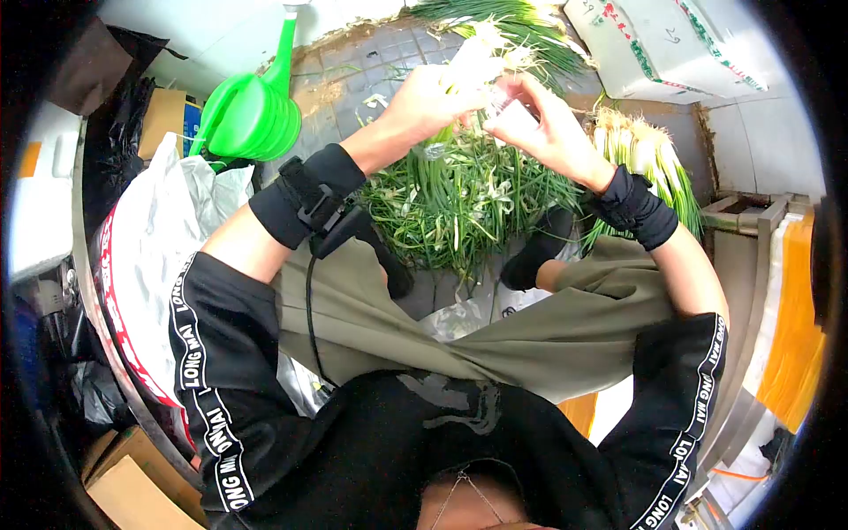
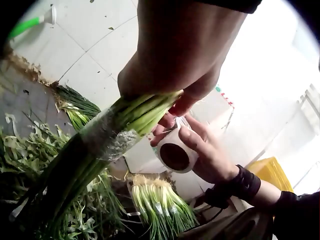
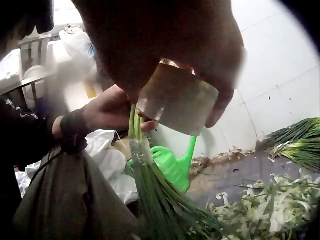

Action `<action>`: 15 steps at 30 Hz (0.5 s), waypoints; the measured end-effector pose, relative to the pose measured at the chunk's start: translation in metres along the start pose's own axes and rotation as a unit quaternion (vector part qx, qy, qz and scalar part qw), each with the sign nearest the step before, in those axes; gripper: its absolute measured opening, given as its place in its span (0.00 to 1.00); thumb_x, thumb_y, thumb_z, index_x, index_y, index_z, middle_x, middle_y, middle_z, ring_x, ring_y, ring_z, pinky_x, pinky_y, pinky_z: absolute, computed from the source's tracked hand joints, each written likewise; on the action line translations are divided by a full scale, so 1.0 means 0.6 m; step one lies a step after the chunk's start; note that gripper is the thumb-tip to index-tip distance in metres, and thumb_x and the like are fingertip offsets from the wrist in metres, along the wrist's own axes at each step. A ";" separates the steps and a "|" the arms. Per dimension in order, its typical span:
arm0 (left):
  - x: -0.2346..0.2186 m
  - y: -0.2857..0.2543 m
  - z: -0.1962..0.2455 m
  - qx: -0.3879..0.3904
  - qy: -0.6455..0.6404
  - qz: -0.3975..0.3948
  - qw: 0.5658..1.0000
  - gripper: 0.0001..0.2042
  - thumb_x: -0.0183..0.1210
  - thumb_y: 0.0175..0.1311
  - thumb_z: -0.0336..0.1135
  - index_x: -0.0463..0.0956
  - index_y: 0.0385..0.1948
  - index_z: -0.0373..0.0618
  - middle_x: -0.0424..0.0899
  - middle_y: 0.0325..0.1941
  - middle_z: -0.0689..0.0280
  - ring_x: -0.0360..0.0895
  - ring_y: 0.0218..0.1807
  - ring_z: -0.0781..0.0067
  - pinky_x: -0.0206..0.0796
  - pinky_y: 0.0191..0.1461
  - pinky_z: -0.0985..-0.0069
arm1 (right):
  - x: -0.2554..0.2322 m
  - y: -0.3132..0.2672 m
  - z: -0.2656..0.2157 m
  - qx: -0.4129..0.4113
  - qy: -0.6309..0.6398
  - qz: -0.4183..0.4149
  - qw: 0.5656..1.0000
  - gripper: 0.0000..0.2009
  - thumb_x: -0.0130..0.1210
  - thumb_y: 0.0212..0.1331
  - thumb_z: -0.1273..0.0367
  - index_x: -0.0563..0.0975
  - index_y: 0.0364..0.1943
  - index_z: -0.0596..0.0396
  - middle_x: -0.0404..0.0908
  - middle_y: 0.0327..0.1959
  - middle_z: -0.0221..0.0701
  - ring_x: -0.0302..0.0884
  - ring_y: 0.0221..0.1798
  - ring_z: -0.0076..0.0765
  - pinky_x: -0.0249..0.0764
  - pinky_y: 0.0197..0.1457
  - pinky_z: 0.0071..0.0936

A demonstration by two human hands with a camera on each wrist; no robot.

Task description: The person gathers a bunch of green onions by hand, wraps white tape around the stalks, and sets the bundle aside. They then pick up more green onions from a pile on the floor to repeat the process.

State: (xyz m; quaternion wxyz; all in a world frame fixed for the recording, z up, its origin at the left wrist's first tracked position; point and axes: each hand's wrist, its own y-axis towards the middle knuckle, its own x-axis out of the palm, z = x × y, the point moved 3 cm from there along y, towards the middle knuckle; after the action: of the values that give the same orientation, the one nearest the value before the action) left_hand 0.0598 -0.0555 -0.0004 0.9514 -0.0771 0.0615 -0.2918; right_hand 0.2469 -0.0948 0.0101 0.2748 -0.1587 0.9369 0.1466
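Observation:
My left hand [image 1: 419, 108] grips a bunch of green onions [image 2: 145, 115] near its white root end, the green leaves hanging down. Clear tape [image 2: 107, 135] wraps the stalks below that hand. The fingers of my right hand [image 1: 555, 132] curl round a roll of tape [image 3: 177, 99], held close beside the bunch; its dark core faces the left wrist view [image 2: 175, 156]. In the head view the two hands are close together over the floor, and the roots [image 1: 521, 58] point up.
Loose leaves and trimmings [image 1: 459, 203] lie on the floor between the feet. More onions are piled at the wall [image 1: 530, 31] and at the right [image 1: 649, 150]. A green watering can [image 1: 252, 115] and white sack [image 1: 168, 212] stand left; a white box [image 1: 658, 49] is at upper right.

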 end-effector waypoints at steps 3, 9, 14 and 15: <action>-0.001 0.002 -0.001 0.024 0.014 0.010 1.000 0.10 0.63 0.62 0.41 0.82 0.29 0.45 0.81 0.23 0.71 0.74 0.26 0.83 0.62 0.32 0.81 | -0.005 0.000 -0.002 0.124 0.035 -0.053 0.990 0.15 0.62 0.61 0.62 0.76 0.43 0.57 0.77 0.33 0.28 0.73 0.39 0.20 0.72 0.43 0.22; 0.000 -0.002 0.006 0.013 0.056 0.004 0.998 0.10 0.61 0.64 0.42 0.81 0.30 0.44 0.78 0.22 0.72 0.72 0.26 0.84 0.61 0.32 0.81 | -0.010 0.002 0.018 0.108 0.150 0.010 0.983 0.12 0.54 0.65 0.64 0.79 0.38 0.61 0.78 0.32 0.24 0.73 0.37 0.17 0.71 0.44 0.20; 0.017 0.000 0.001 0.042 0.029 -0.064 0.997 0.14 0.61 0.65 0.45 0.77 0.40 0.45 0.76 0.25 0.74 0.71 0.28 0.84 0.62 0.33 0.82 | -0.019 0.005 0.031 0.103 0.122 0.092 0.983 0.12 0.54 0.65 0.65 0.81 0.38 0.61 0.79 0.31 0.23 0.70 0.33 0.15 0.68 0.38 0.17; 0.019 0.003 -0.005 0.042 0.029 -0.066 0.997 0.14 0.61 0.65 0.45 0.77 0.40 0.45 0.76 0.25 0.74 0.71 0.28 0.84 0.62 0.33 0.82 | -0.020 0.007 0.030 0.110 0.109 0.093 0.983 0.12 0.54 0.65 0.65 0.82 0.38 0.60 0.79 0.30 0.22 0.69 0.33 0.14 0.66 0.36 0.17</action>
State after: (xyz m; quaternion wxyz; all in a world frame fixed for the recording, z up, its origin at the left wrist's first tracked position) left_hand 0.0699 -0.0606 -0.0043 0.9303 -0.0324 0.0717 -0.3582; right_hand 0.2631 -0.0822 0.0030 0.1717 -0.0551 0.9824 0.0487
